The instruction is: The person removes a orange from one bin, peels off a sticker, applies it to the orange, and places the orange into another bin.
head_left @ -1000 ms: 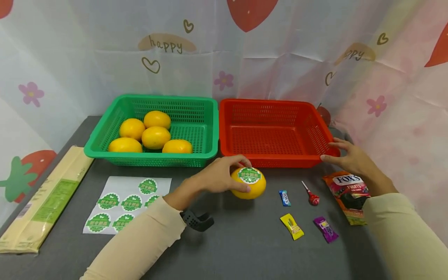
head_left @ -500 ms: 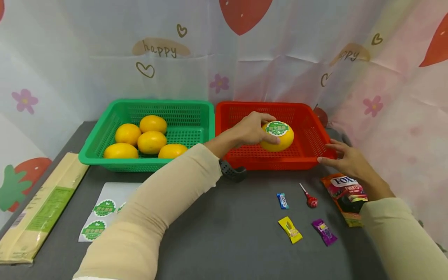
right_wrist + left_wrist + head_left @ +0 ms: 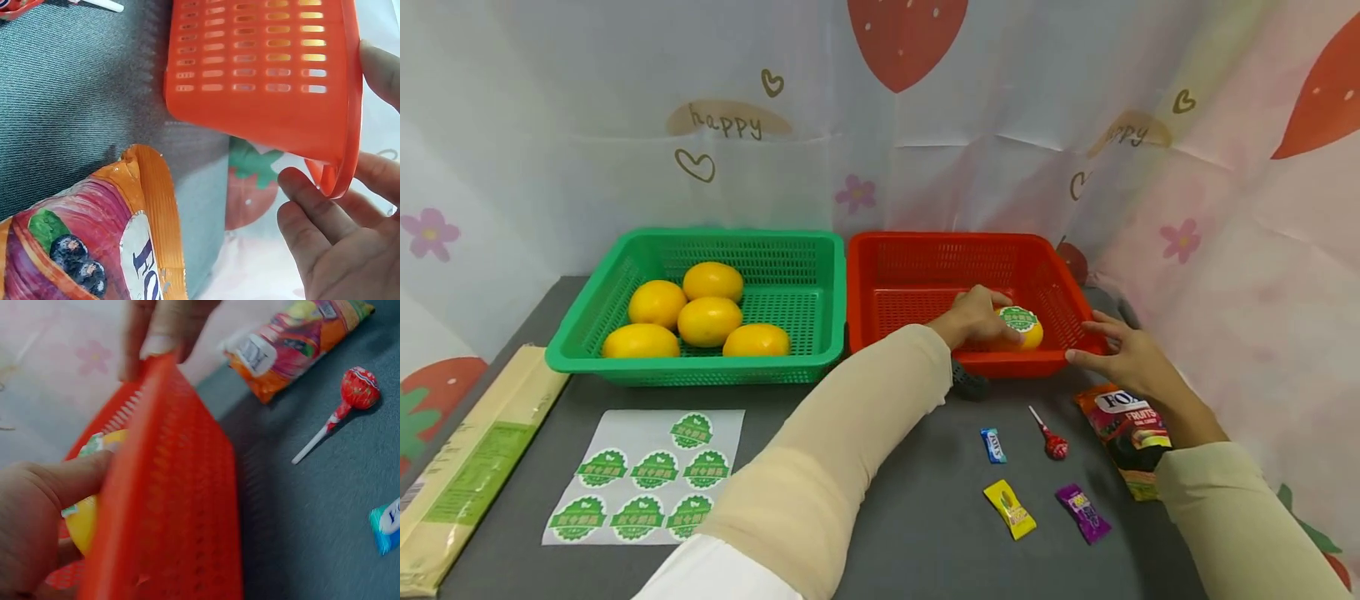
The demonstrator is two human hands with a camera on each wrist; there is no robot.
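Observation:
In the head view my left hand (image 3: pixel 976 318) is inside the red basket (image 3: pixel 955 239), low near its front right. It holds a yellow-orange oval fruit (image 3: pixel 1032 335) with a round green-and-white sticker on top. The left wrist view shows the thumb on the fruit (image 3: pixel 82 526), partly hidden behind the basket wall. At the basket's front right corner, my right hand (image 3: pixel 1123 357) grips the rim. From the right wrist, the thumb lies on one side of the rim (image 3: pixel 353 119) and fingers reach beneath the corner.
Left of the red basket, a green basket (image 3: pixel 838 292) holds several similar fruits. A sticker sheet (image 3: pixel 625 429) and a long packet (image 3: pixel 490 467) lie at left. In front are a lollipop (image 3: pixel 1056 446), wrapped candies (image 3: pixel 1009 508) and a FOX'S bag (image 3: pixel 1123 429).
My left hand has carried the stickered fruit from the table in front, up over the red basket's front rim, and down inside it. The right hand has stayed at the basket's corner.

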